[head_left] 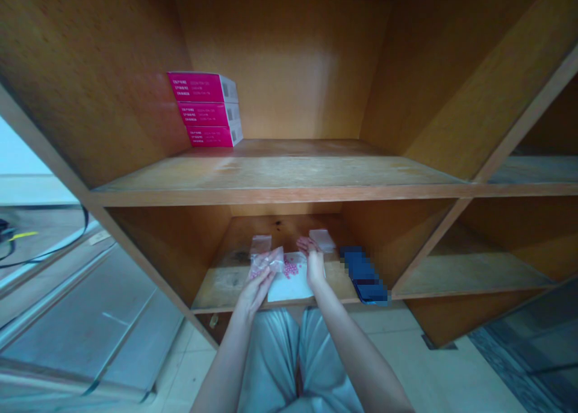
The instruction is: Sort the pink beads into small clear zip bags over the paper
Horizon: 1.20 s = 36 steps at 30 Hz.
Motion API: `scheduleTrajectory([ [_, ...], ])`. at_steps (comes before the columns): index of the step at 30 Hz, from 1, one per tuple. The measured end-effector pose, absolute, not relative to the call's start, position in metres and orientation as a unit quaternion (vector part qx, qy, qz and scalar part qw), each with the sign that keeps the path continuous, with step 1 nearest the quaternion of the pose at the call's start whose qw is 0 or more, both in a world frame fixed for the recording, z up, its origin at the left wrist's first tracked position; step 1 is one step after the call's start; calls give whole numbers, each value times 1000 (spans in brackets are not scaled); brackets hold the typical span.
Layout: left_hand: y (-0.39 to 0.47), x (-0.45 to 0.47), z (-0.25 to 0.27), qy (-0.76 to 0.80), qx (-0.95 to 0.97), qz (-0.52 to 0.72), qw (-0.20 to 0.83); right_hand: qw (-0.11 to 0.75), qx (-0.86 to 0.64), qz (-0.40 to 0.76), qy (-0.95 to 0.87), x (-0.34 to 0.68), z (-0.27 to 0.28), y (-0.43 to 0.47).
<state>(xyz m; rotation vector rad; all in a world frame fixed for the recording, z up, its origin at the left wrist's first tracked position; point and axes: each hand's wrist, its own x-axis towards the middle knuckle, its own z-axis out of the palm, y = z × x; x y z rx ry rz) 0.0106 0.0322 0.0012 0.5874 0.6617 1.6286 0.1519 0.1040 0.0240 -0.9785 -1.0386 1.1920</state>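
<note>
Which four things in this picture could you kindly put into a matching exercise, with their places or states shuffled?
1. Pink boxes
2. White sheet
3. Left hand
4. Blue item

A. Holding a clear bag
B. Stacked on the upper shelf
C. Toward the right of the lower shelf
D. Under small pink beads

Pairs: 1-B, 2-D, 3-A, 4-C

Beads (291,268) are pink; the sheet (289,288) white; boxes (203,114) magenta; the shelving (289,172) brown.

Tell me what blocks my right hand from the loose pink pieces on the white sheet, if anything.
Nothing visible does. The right hand is just beside the pink pieces; the clear bag is on their other side.
</note>
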Motion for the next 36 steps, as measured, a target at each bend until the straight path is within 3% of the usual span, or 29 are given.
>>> scheduleTrajectory([
  [4, 33, 12, 2, 273, 254, 701, 608, 596, -472, 459, -459, 142, 4, 103],
  [14, 34, 13, 5, 284, 273, 669, 631, 573, -475, 499, -444, 136, -24, 109],
  [36, 52, 27, 4, 376, 378, 621, 575, 552, -463, 522, -457, 133, -22, 105],
])
